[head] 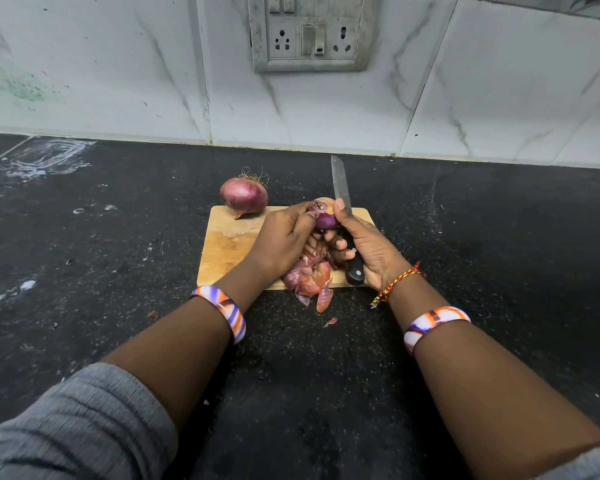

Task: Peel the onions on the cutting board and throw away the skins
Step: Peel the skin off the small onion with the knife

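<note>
Head view: left hand [284, 237] grips onion [323, 214]; right hand [364, 251] seemingly thumb-braced, holds knife [342, 188].

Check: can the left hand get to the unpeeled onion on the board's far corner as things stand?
Probably yes, once freed. The left hand grips the half-peeled onion; the unpeeled onion sits on the cutting board's far-left corner with bare board between. The knife is in the right hand, clear of that path.

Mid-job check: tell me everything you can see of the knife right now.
The knife has a narrow, grey, metal-looking blade and a black handle with pale rivets. The right hand grips the handle, blade pointing up and away toward the wall, its tip above the far edge of the cutting board. The right thumb presses the half-peeled onion beside the blade's base; whether the blade touches the onion cannot be told.
</note>
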